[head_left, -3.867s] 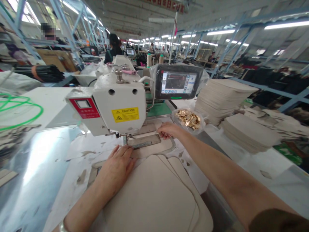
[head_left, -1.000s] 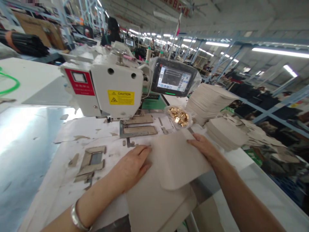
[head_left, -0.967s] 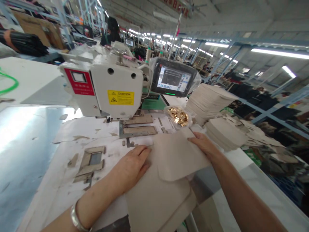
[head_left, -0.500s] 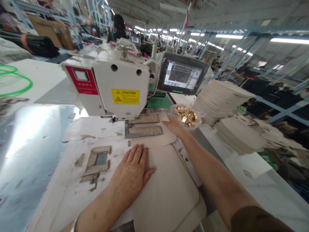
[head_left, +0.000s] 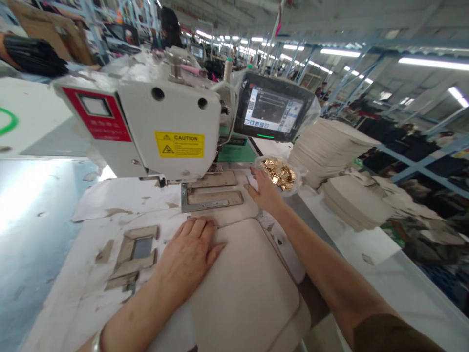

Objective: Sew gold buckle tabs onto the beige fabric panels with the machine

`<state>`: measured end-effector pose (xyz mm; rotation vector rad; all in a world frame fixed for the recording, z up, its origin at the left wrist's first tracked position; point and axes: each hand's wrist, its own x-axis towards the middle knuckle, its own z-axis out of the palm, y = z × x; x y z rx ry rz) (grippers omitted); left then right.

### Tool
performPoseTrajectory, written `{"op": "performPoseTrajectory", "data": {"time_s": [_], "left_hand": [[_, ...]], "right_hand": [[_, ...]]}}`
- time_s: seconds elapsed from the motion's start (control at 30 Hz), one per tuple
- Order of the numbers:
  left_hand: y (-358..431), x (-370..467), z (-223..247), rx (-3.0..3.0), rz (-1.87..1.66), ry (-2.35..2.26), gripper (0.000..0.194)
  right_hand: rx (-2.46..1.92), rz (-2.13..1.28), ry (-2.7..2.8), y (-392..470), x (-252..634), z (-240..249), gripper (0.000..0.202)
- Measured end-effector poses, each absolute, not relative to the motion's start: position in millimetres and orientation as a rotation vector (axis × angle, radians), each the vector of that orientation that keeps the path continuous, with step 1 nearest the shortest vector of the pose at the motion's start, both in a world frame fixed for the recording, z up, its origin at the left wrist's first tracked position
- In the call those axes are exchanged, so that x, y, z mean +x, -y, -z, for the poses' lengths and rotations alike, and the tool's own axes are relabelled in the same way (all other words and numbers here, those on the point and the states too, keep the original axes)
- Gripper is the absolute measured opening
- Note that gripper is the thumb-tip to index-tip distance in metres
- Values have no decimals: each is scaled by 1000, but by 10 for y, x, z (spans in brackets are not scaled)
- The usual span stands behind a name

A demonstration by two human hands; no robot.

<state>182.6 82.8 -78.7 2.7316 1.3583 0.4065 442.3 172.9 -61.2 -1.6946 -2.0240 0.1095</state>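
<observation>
My left hand lies flat with fingers stretched, on the left edge of the beige fabric panels stacked in front of me. Farther forward, my right hand rests at the right edge of another beige panel, its fingers apart. That panel lies under the metal clamp frame of a white sewing machine. Just beyond my right hand stands a clear bowl of gold metal pieces. What lies beneath my left palm is hidden.
Left of my left hand lies a taped, rectangular template. A lit control screen stands behind the clamp. At the right are tall stacks of beige panels and a white sheet. Another person is in the background.
The camera view has shifted, moving the machine left in the picture. My right hand's fingers are more spread at the clamped panel's edge. My left hand stays on the stack.
</observation>
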Motion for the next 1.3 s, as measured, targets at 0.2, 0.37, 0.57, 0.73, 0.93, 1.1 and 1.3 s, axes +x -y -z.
{"op": "performPoseTrajectory", "data": {"time_s": [0.2,0.37,0.57,0.73,0.93,1.1,1.3], "left_hand": [[-835,1845,774,2719,-440,-1305,47],[-801,1876,750,2750,-399,-1322,47],[-788,1882,816,2775,-399,-1369,48],[-819,1876,891,2839,-409,-1344,48],[-838,1872,900,2860,-382,-1327,47],[-840,1867,891,2857,-386,-1312,48],[-860,1871,887,2877,-392,-1312,48]], "right_hand": [[-1436,-255,2420,-924,4576,769,52],[-1446,-150,2448,-707,4550,880,54],[-1506,-62,2380,-690,4469,794,44],[-1504,-42,2340,-694,4439,719,32],[-1582,-97,2350,-992,4466,620,15],[-1707,-97,2466,-1228,4409,600,9],[-1781,23,2483,-1218,4386,628,15]]}}
